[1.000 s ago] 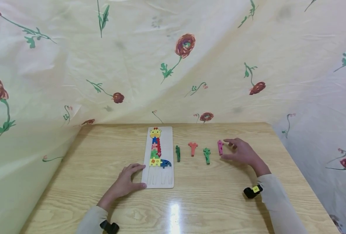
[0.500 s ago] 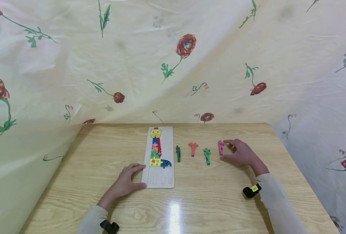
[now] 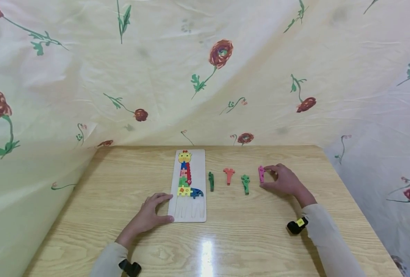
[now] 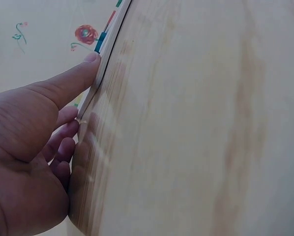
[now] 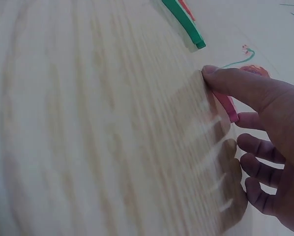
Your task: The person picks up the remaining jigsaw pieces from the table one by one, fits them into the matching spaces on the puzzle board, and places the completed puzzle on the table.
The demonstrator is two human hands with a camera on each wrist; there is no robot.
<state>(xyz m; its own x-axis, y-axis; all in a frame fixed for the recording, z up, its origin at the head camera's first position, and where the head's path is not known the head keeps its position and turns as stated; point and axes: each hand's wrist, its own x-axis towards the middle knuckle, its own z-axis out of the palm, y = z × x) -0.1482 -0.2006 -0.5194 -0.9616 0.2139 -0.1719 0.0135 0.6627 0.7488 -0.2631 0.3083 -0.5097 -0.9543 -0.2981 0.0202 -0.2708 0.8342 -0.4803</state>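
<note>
A white puzzle board (image 3: 198, 165) lies on the table with a colorful giraffe partly fitted in it. My left hand (image 3: 153, 215) touches the board's left edge, thumb at the lower corner and index finger higher up. In the left wrist view, the thumb of the left hand (image 4: 34, 132) rests along that edge. At the right, my right hand (image 3: 284, 181) pinches a pink puzzle piece (image 3: 261, 174) by its ends between thumb and index finger. The right wrist view shows the pink piece (image 5: 226, 105) low on the tabletop, partly hidden behind the thumb.
Between board and right hand lie a dark green piece (image 3: 210, 181), an orange piece (image 3: 229, 176) and a green piece (image 3: 245, 184). Flowered cloth (image 3: 177, 77) hangs behind and beside the wooden table (image 3: 246, 238). Each wrist wears a small black camera.
My right hand has shifted slightly left, its index finger coming against the pink piece. The left hand and the board stay in place.
</note>
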